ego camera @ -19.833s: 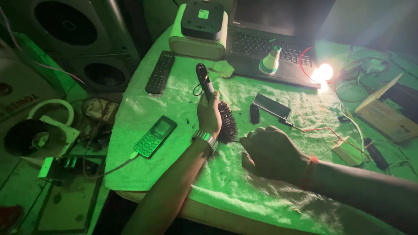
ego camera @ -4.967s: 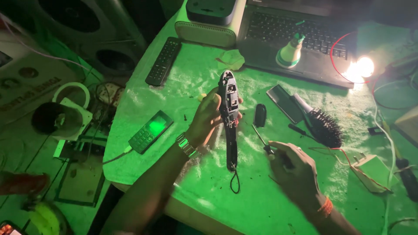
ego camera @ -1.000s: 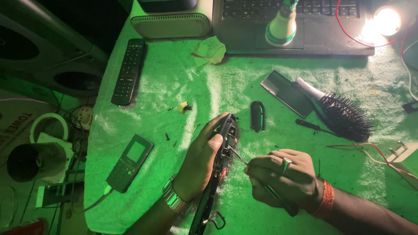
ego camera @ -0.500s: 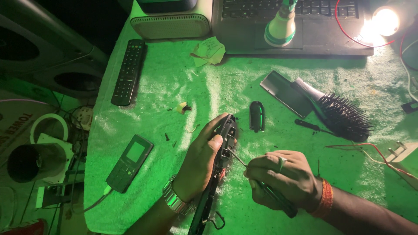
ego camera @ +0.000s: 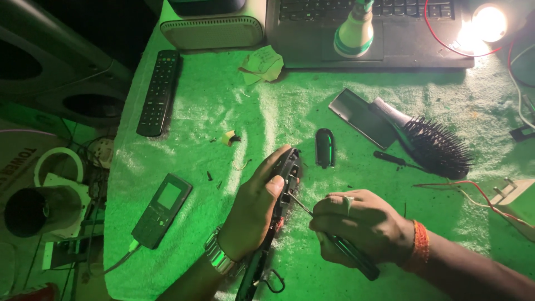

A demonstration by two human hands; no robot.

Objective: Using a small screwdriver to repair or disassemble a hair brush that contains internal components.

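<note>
Head view unchanged: left hand (ego camera: 253, 209) still grips the opened device (ego camera: 284, 184), right hand (ego camera: 359, 226) the screwdriver (ego camera: 348, 253).

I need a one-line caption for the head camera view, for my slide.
Left hand holds an opened black device while right hand probes it with a screwdriver.

Small dark phone (ego camera: 161, 210) on green-lit bench (ego camera: 223, 111), left of hands; upright rectangular screen, pale and unlit, keypad below, cable at lower end. Flat dark rectangular panel (ego camera: 362, 118), glossy like screen glass, lies aslant right of centre, just beside black hairbrush (ego camera: 432, 144). Pale box with dark lettering at far left edge (ego camera: 16, 161), partly cut off.
</note>
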